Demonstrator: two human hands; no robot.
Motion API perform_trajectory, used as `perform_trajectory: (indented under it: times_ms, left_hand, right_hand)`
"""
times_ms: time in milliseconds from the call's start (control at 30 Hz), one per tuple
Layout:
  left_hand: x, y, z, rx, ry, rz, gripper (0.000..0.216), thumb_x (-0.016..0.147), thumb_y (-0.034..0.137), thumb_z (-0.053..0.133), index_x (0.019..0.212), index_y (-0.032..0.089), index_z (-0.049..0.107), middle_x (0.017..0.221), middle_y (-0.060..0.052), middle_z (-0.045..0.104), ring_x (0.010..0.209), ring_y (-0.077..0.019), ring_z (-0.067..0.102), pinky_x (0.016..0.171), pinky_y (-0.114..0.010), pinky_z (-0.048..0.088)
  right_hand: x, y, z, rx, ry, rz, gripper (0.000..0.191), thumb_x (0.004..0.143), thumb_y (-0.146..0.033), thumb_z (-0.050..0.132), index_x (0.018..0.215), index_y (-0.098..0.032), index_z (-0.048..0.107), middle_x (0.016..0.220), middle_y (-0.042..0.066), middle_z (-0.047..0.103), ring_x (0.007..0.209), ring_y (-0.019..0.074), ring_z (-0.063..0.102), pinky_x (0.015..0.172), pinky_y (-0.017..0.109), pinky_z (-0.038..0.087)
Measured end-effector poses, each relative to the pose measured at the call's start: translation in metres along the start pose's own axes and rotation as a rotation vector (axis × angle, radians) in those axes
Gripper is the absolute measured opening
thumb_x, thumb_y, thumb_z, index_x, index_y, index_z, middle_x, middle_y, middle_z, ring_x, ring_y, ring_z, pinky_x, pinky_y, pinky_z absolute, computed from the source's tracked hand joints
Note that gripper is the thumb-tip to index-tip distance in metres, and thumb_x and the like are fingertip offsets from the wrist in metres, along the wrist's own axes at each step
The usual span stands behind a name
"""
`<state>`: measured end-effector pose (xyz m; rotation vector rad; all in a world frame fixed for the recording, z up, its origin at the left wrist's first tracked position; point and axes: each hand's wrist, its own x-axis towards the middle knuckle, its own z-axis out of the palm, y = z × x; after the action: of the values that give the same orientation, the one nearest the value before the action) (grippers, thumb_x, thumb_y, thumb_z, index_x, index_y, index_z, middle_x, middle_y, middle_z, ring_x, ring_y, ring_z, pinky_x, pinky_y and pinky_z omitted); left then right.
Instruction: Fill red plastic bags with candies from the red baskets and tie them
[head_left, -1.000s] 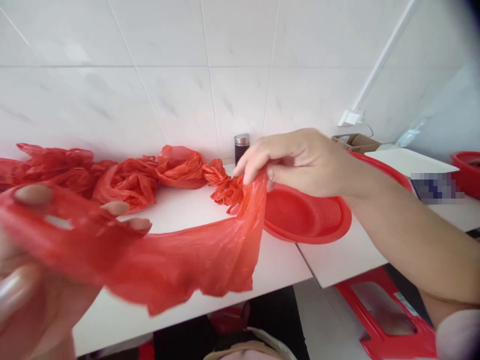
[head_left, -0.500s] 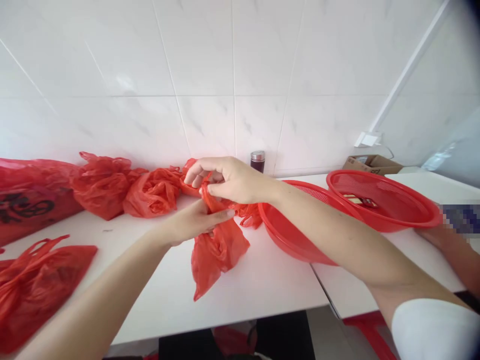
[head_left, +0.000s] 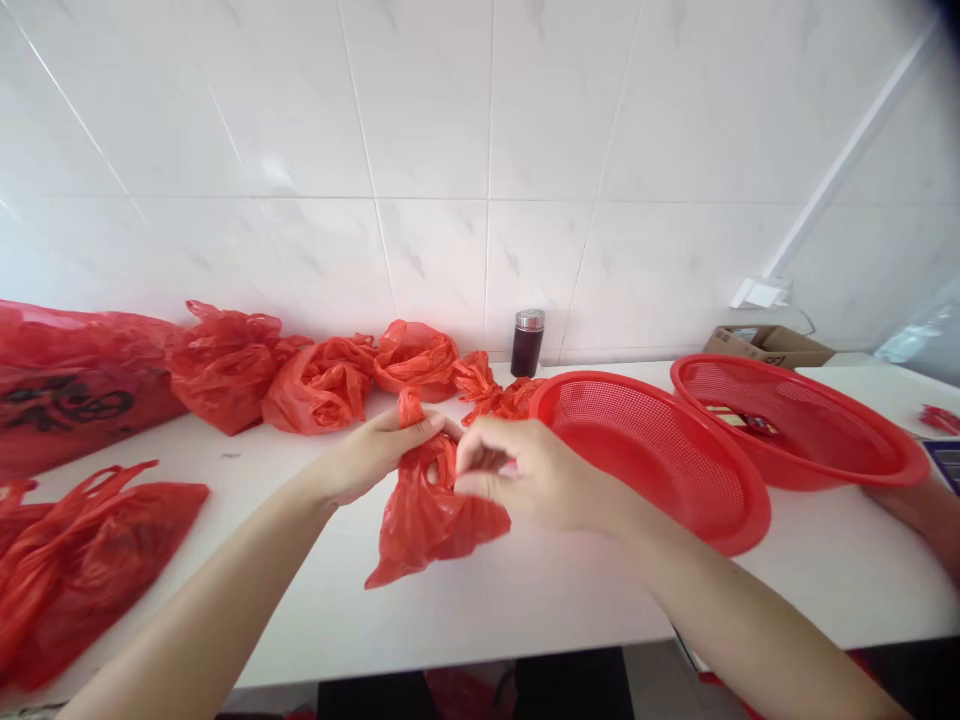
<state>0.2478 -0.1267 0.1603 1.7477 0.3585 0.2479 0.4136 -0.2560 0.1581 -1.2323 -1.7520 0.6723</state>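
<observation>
A thin red plastic bag (head_left: 431,530) hangs in front of me over the white table, its lower corners spread out. My left hand (head_left: 379,455) is closed round the bag's gathered neck, with a twist of plastic sticking up above the thumb. Close on the right of the neck, my right hand (head_left: 517,465) has its fingers curled, with thumb and fingertips pinched at the bag's loop. Its grip is slightly blurred and partly hidden. The bag's contents do not show clearly.
Several filled red bags (head_left: 319,385) line the wall, and another bag (head_left: 97,560) lies at front left. A dark flask (head_left: 527,345) stands behind. Two red baskets (head_left: 750,500) are at right, with a cardboard box (head_left: 795,348) and another person's arm (head_left: 919,520).
My right hand has come down from above the bag's neck to its right side. My left hand still grips the neck. The view has shifted slightly, showing more of the flask and baskets.
</observation>
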Motion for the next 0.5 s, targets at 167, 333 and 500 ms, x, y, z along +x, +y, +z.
perform_trajectory:
  times_ms: [167,333,500]
  left_hand:
    - [0.002,-0.001,0.003,0.304,0.000,-0.016,0.016,0.078,0.027,0.058,0.083,0.020,0.072,0.072,-0.002,0.063,0.067,-0.0165,0.055,0.064,-0.029,0.044]
    - [0.014,-0.024,0.011,0.662,0.307,0.106,0.017,0.068,0.009,0.044,0.067,0.018,0.058,0.064,0.002,0.055,0.056,-0.0112,0.043,0.052,-0.024,0.033]
    - [0.019,-0.045,0.019,0.813,0.638,0.281,0.026,0.069,0.004,0.043,0.085,0.021,0.055,0.083,0.000,0.063,0.069,-0.0143,0.054,0.062,-0.025,0.039]
  right_hand:
    - [0.007,0.015,0.005,-0.052,0.217,-0.083,0.023,0.092,-0.039,0.053,0.112,-0.028,0.055,0.103,0.002,0.064,0.098,0.0176,0.058,0.089,0.036,0.046]
    - [0.030,0.066,0.023,0.138,0.224,0.093,0.031,0.098,-0.045,0.038,0.117,-0.028,0.053,0.113,0.003,0.061,0.109,0.0174,0.055,0.100,0.038,0.039]
    - [0.030,0.087,0.043,0.570,0.209,0.125,0.026,0.093,-0.045,0.048,0.106,-0.026,0.060,0.106,0.003,0.063,0.108,0.0185,0.057,0.098,0.036,0.042]
